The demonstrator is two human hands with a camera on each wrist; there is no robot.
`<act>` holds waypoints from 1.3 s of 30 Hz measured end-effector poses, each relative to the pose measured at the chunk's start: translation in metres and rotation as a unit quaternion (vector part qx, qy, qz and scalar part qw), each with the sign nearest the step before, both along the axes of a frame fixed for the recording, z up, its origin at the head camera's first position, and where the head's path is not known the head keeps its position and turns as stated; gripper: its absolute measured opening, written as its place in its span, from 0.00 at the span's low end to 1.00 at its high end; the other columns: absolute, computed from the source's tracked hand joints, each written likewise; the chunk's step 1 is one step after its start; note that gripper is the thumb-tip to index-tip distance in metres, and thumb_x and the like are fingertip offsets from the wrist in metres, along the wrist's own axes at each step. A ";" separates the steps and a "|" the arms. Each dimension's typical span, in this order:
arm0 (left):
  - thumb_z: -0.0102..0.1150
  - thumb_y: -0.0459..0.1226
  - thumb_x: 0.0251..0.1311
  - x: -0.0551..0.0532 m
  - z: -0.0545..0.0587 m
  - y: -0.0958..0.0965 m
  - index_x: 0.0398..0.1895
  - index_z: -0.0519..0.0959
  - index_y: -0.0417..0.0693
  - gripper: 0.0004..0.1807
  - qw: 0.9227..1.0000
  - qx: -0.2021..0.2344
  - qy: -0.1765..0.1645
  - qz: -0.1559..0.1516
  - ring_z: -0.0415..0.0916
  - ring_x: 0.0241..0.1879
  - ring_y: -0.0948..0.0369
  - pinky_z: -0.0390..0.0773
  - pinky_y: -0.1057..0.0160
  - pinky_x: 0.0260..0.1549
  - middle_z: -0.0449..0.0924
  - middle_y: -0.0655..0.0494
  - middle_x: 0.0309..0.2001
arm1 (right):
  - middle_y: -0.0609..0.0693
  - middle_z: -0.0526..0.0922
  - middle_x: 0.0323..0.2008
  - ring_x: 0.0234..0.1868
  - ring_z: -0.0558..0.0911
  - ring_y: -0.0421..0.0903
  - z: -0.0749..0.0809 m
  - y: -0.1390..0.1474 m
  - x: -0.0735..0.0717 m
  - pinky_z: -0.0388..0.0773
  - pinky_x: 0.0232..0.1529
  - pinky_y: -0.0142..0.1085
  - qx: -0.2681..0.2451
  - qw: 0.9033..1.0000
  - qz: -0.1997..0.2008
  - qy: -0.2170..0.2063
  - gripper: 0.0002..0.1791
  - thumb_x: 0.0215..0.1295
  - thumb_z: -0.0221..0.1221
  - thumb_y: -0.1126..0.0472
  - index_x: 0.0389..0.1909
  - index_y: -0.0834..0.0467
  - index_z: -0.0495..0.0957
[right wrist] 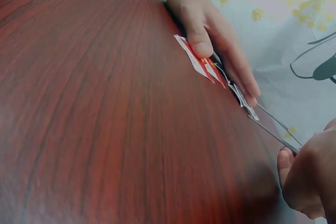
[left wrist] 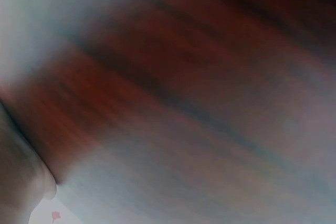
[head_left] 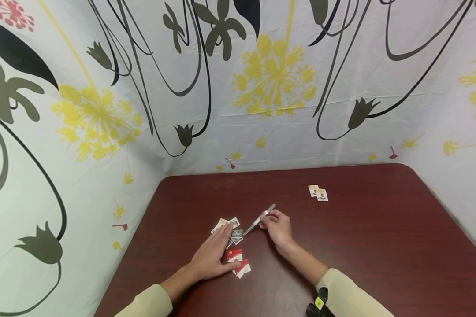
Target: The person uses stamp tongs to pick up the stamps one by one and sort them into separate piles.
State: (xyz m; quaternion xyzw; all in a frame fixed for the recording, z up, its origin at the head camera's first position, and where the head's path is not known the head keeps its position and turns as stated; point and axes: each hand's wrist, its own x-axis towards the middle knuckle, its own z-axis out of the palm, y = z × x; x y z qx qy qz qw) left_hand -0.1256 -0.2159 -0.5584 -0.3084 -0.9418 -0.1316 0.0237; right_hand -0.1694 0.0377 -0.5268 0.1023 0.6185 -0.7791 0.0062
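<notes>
My left hand [head_left: 211, 259] lies with extended fingers over a cluster of small stamps. Its thumb rests on the red-and-white stamps [head_left: 234, 254], while the other fingers partly cover the yellowish stamps [head_left: 218, 226] and border the grey stamps [head_left: 236, 234]. My right hand [head_left: 278, 228] holds metal tweezers [head_left: 254, 223] between thumb and fingers. Their tips are at the right edge of the grey stamps. In the right wrist view the tweezer arms [right wrist: 266, 126] stand spread around a stamp edge [right wrist: 253, 112]; whether they touch it I cannot tell.
Two overlapping pale stamps [head_left: 322, 195] lie farther back on the dark red-brown table [head_left: 365, 233]. A floral-patterned white cloth [head_left: 230, 123] rises behind the table and at its sides. A black device [head_left: 318, 306] sits at the right sleeve. The left wrist view is mostly blurred tabletop.
</notes>
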 end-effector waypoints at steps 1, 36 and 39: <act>0.53 0.75 0.64 0.000 0.000 0.000 0.86 0.48 0.39 0.65 1.000 -0.002 0.000 0.000 0.48 0.83 0.51 0.54 0.51 0.80 0.50 0.46 0.85 | 0.63 0.88 0.39 0.32 0.88 0.46 0.000 -0.001 0.000 0.88 0.38 0.35 0.001 1.000 0.001 0.000 0.07 0.71 0.62 0.76 0.47 0.74 0.77; 0.48 0.76 0.66 -0.001 0.003 0.000 0.86 0.53 0.41 0.60 1.000 -0.019 0.002 -0.012 0.44 0.84 0.53 0.51 0.51 0.81 0.48 0.46 0.86 | 0.64 0.90 0.39 0.25 0.88 0.44 -0.003 -0.012 -0.020 0.88 0.32 0.35 0.071 0.997 -0.039 0.009 0.03 0.69 0.66 0.74 0.39 0.68 0.81; 0.48 0.76 0.66 0.000 0.002 0.000 0.86 0.53 0.41 0.60 1.000 -0.023 0.003 -0.012 0.45 0.84 0.54 0.52 0.52 0.81 0.48 0.47 0.86 | 0.63 0.90 0.40 0.24 0.87 0.42 -0.003 -0.012 -0.022 0.88 0.32 0.35 0.069 0.997 -0.042 0.007 0.03 0.69 0.65 0.75 0.39 0.68 0.81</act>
